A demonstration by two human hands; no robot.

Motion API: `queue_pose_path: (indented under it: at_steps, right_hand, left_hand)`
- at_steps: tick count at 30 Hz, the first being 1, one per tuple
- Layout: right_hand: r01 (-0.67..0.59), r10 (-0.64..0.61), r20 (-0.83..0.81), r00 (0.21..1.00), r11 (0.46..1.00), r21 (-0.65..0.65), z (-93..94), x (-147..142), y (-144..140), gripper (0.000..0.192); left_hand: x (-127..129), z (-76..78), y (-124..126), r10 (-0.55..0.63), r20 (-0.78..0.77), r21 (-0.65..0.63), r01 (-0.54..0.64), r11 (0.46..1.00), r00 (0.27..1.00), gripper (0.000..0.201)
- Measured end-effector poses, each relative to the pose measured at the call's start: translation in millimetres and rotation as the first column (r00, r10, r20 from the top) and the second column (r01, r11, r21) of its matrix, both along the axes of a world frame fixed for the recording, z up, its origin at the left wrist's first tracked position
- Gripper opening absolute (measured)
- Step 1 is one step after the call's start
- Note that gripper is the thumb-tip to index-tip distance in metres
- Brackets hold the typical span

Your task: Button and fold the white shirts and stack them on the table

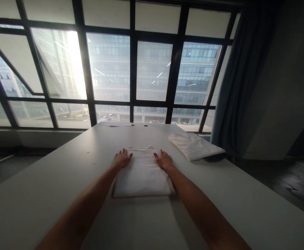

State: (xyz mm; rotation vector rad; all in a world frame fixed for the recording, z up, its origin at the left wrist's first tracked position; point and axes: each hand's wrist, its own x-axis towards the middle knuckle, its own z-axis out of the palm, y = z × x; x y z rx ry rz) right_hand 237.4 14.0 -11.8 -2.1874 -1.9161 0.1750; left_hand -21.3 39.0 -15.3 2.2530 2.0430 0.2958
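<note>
A folded white cloth (144, 177), perhaps a garment, lies flat on the white table (71, 180) in front of me. Its far edge shows two small pointed bits of fabric. My left hand (122, 158) rests at the cloth's far left corner, palm down with fingers spread. At the far right corner, my right hand (163, 159) lies the same way, fingers apart and thumb on the fabric. Neither hand is closed around anything.
Another folded white cloth (195, 146) lies at the table's right edge, its corner reaching over the side. Flat white sheets (115, 124) sit at the far end near small dark holes. Beyond stand large windows and a dark curtain (235, 90).
</note>
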Motion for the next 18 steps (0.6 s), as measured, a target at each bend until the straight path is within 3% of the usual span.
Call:
queue_pose_path:
  at_steps: [2, 3, 5, 7, 9, 11, 13, 18]
  right_hand:
    - [0.010, -0.011, 0.016, 1.000, 1.000, 0.028, 4.0, 8.3, -13.6, 0.073]
    - [0.011, -0.012, 0.025, 1.000, 0.999, 0.032, 6.1, 13.3, -20.7, 0.071]
    - [0.016, -0.018, 0.053, 0.998, 0.999, 0.034, 9.1, 23.0, -34.2, 0.067]
    - [0.014, -0.016, 0.089, 0.996, 0.999, 0.032, 9.7, 30.0, -45.8, 0.064]
    - [0.011, -0.015, 0.121, 0.993, 0.999, 0.032, 8.3, 33.2, -54.5, 0.063]
    - [0.005, -0.009, 0.138, 0.990, 1.000, 0.028, 7.0, 33.5, -59.6, 0.062]
    - [-0.002, 0.000, 0.128, 0.992, 1.000, 0.019, 7.6, 33.3, -61.3, 0.064]
    - [0.032, -0.032, -0.013, 0.999, 0.999, 0.012, 16.2, 38.2, -56.6, 0.071]
  left_hand:
    - [-0.9, 9.8, -15.4, 0.006, 0.020, 0.038, -0.007, 0.999, 1.000, 0.075]
    - [-0.4, 14.4, -25.5, -0.046, 0.023, 0.057, 0.045, 0.997, 0.999, 0.075]
    - [2.9, 20.6, -50.1, -0.269, 0.013, 0.072, 0.268, 0.961, 0.963, 0.074]
    - [8.9, 20.3, -77.8, -0.526, 0.001, 0.034, 0.525, 0.850, 0.851, 0.074]
    - [15.2, 13.9, -103.2, -0.661, 0.015, -0.002, 0.661, 0.750, 0.750, 0.072]
    - [19.6, 5.4, -120.6, -0.687, 0.035, -0.015, 0.688, 0.726, 0.726, 0.070]
    - [21.4, -1.1, -127.1, -0.674, 0.049, -0.013, 0.675, 0.738, 0.737, 0.068]
    - [27.5, -2.1, -108.6, -0.607, 0.024, -0.020, 0.607, 0.794, 0.795, 0.069]
